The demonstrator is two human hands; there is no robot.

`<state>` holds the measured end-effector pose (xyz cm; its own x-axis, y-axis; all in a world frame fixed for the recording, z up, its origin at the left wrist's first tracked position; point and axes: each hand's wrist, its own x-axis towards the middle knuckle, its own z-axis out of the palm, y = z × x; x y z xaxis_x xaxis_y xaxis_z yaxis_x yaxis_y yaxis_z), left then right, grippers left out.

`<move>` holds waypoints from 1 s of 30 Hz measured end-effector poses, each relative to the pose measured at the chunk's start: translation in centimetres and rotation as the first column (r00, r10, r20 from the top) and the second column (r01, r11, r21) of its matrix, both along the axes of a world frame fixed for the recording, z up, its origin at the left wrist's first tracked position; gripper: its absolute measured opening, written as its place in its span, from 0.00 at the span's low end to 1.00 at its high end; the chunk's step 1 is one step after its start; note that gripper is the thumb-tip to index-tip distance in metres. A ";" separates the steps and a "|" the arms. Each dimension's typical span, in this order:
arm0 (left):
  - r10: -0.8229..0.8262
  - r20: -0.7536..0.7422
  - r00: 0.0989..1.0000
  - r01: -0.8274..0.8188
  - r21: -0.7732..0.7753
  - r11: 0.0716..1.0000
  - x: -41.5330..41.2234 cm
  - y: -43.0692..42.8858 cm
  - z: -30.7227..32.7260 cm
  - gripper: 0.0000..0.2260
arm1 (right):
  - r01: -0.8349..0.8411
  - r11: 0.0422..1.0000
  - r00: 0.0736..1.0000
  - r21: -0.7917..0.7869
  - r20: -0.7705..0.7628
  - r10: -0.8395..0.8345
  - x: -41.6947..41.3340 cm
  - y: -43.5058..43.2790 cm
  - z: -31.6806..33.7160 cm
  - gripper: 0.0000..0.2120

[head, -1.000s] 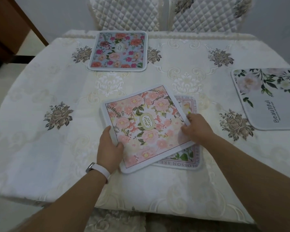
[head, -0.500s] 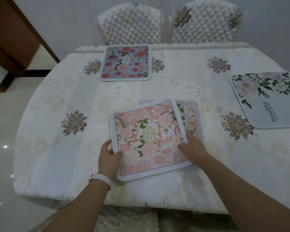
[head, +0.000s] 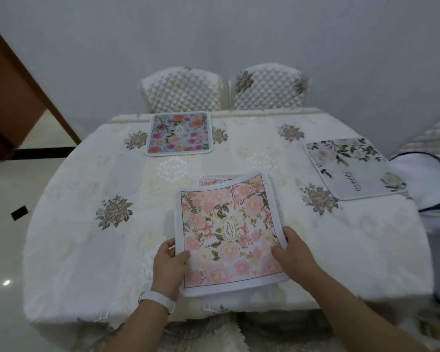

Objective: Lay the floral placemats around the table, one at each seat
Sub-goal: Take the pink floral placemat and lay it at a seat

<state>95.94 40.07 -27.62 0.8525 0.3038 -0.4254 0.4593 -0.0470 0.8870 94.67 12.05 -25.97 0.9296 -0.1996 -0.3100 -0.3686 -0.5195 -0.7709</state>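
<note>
- The left hand (head: pixel 169 265) pinches the near-left edge of the pink placemat (head: pixel 229 232), thumb lying on the printed face and fingers curled out of sight underneath.
- The right hand (head: pixel 294 255) grips the mat's right edge, thumb on top and fingers wrapped round the white border.
- The pink placemat is a soft, rounded-corner square with peach roses, green leaves and an oval gold label. Its far edge bows upward, and it is at the near middle of the desk (head: pixel 87 224).
- A second mat (head: pixel 214 179) lies flat beneath it, with only its far strip showing.
- A blue floral placemat (head: pixel 179 134) lies at the far side, before a quilted chair (head: pixel 182 90).
- A white placemat (head: pixel 353 166) with green leaves lies at the right end.
- The desk wears a cream embossed cloth with brown flower motifs.
- A white band (head: pixel 158 299) circles the left wrist.
</note>
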 end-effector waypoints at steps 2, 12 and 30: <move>-0.022 0.036 0.999 0.023 -0.024 0.999 -0.8 0.2 1.0 0.14 | 0.024 1.000 0.999 0.005 0.027 -0.024 -1.2 0.0 1.4 0.11; -0.112 0.293 0.950 0.134 -0.055 0.989 -2.9 2.5 7.7 0.14 | 0.102 0.988 0.970 0.115 0.208 -0.125 -5.4 0.6 7.9 0.10; 0.042 0.370 0.928 -0.050 0.011 0.999 -10.9 0.8 14.0 0.15 | -0.063 0.926 0.958 0.372 0.282 -0.048 -8.1 -2.0 12.1 0.19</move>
